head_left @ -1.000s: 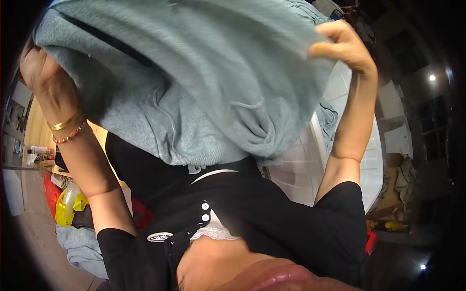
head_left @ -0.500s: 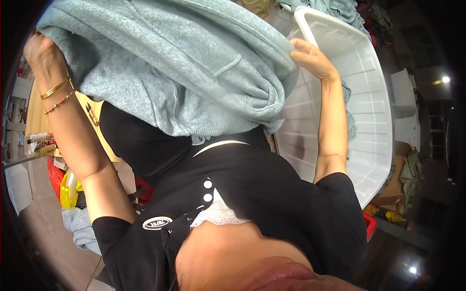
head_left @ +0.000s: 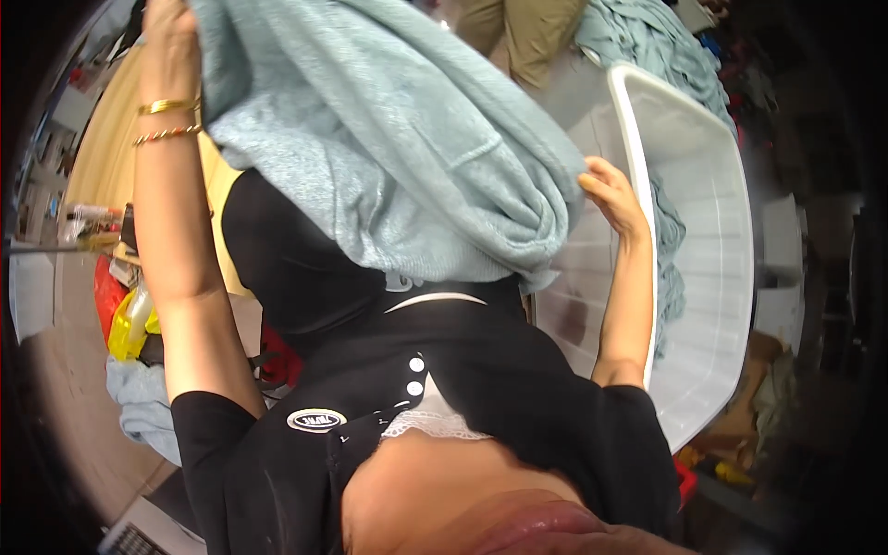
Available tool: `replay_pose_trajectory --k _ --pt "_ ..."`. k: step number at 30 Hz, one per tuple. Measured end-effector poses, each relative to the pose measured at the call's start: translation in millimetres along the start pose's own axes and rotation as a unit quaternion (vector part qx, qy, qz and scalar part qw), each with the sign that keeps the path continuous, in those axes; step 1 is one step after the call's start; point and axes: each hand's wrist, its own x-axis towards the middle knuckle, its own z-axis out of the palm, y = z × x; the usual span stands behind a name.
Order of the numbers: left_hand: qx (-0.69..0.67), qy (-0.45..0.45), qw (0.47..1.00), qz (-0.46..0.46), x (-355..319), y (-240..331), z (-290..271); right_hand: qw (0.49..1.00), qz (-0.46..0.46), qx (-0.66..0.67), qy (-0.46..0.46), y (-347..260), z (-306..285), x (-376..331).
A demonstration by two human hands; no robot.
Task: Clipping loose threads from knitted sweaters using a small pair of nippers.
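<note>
A pale blue-grey knitted garment [head_left: 370, 139] with a patch pocket and a ribbed hem hangs stretched across my front. At its far left edge my left hand [head_left: 171, 32] is closed on the fabric, its fingertips partly cut off by the picture's top. My right hand [head_left: 612, 194] pinches the garment's right edge between thumb and fingers, beside the bunched, folded end. The lower hem lies over my lap, and a small pale tag [head_left: 400, 281] shows below it.
A large white plastic bin [head_left: 708, 250] stands at my right with similar blue-grey clothes [head_left: 671, 245] inside. More such clothes [head_left: 647, 42] are heaped beyond it. Khaki trouser legs [head_left: 538, 37] show at the top. Left are a wooden table [head_left: 104, 166], a yellow bag [head_left: 125, 338] and blue cloth [head_left: 141, 407].
My left hand has moved up and to the right, lifting the garment's left side farther away. My right hand sits lower and slightly farther right, still holding its edge. The view has shifted.
</note>
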Motion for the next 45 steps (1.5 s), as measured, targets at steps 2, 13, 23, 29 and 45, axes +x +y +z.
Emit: replay_pose_trajectory --k 2,13,23,29,45 --pt "0.178 -0.032 0.982 0.058 72 -24 -72 0.99 -0.087 0.102 0.038 -8 -10 6" --pt "0.49 -0.165 0.847 0.125 88 30 51 0.942 -0.326 0.029 0.077 -209 19 -4" --pt "0.41 -0.376 0.831 0.013 -20 -97 99 0.723 -0.463 -0.487 -0.16 -143 199 36" --pt "0.172 -0.342 0.895 -0.23 -39 -109 80 0.733 -0.505 -0.455 -0.034 -137 181 46" --pt "0.044 -0.323 0.918 -0.228 -33 -106 66 0.725 -0.538 -0.422 0.084 -125 165 67"
